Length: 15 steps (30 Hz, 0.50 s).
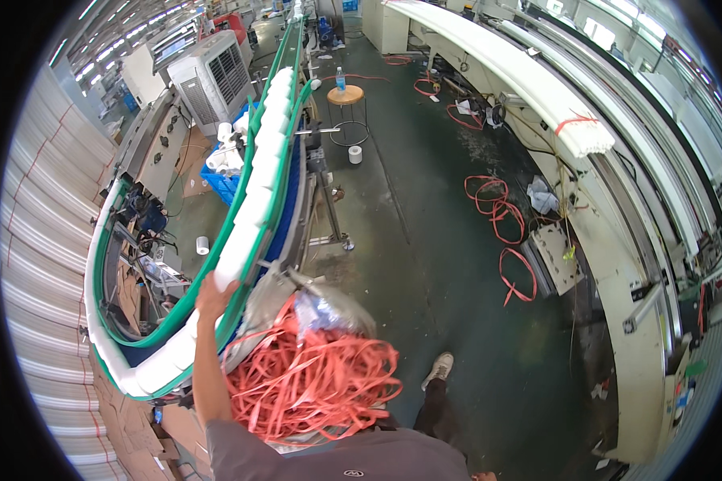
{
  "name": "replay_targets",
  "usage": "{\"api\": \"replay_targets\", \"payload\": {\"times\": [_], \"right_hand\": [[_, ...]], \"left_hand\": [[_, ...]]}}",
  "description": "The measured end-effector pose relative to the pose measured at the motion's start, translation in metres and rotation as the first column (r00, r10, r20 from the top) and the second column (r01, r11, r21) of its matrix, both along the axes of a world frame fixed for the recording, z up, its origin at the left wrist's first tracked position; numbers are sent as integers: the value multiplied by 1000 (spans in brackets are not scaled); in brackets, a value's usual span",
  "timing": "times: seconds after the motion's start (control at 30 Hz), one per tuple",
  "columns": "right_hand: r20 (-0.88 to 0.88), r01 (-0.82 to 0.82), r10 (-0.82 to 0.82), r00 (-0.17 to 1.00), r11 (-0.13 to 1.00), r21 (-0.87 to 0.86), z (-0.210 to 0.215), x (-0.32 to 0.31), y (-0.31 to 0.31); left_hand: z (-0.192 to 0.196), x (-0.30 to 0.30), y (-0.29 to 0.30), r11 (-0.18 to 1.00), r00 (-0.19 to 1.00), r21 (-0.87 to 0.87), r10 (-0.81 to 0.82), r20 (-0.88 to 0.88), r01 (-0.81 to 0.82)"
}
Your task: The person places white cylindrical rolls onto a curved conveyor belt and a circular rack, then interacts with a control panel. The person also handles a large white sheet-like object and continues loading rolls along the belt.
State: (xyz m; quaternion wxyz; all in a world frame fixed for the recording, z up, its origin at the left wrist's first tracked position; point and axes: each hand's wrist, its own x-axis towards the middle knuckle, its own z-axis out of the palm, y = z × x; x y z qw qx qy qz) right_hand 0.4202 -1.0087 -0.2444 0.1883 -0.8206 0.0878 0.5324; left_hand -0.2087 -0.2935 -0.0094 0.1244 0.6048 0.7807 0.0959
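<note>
A packed line of white toilet paper rolls (256, 200) runs along a curving conveyor between green guide rails (167, 324). My left hand (213, 297) reaches over the near rail onto this line, thumb and fingers on either side of a white roll. Right beside that forearm is a big tangled heap of red plastic strapping (313, 381). A crumpled clear plastic bag (337, 309) lies against the heap. Only a sliver of my right hand (484, 476) shows at the bottom edge, its fingers hidden.
A stool (346, 95) with a water bottle (340, 78) stands ahead, a loose roll (355, 155) by it. Red strapping loops (496, 210) lie on the floor. Long white paper logs (537, 88) line the right-hand machine. A blue crate (223, 184) and air cooler (211, 80) stand left.
</note>
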Motion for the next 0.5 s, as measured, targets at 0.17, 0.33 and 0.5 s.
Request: {"api": "replay_targets", "payload": {"times": [0.17,0.33,0.5], "right_hand": [[142,-218,203,969,971,101,-2,162,181],[458,-786,657,599,591,180,13,264,493],[466,-751,592,657,465,468,52,266,764]], "left_hand": [[3,14,8,992,994,106,50,92,-60],[7,-18,6,995,997,-67,69,-19,-70],[27,31,71,938,949,-149,310,-46,-314]]}}
